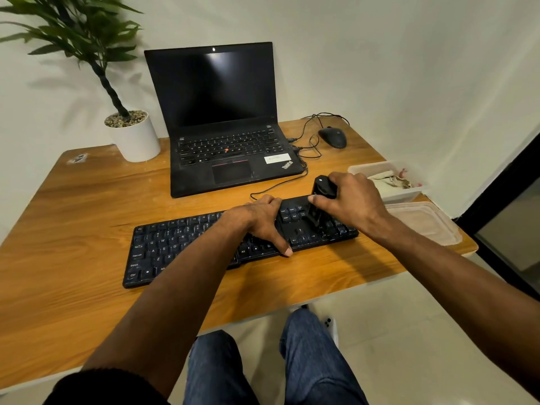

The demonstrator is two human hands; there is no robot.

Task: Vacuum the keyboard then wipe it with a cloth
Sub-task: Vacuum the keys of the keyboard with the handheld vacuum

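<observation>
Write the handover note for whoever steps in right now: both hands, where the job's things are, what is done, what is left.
Right hand: gripping the small black handheld vacuum, nozzle down on the keyboard's right end, beside the arrow keys.
Left hand: flat on the keyboard's middle, steadying it; holds nothing.
Cloth: in the open clear container at the desk's right edge; its lid lies in front of it.
Done: vacuuming is under way; how much is covered cannot be told.
Left: finish vacuuming, put the vacuum down, take the cloth, wipe the keyboard.
</observation>
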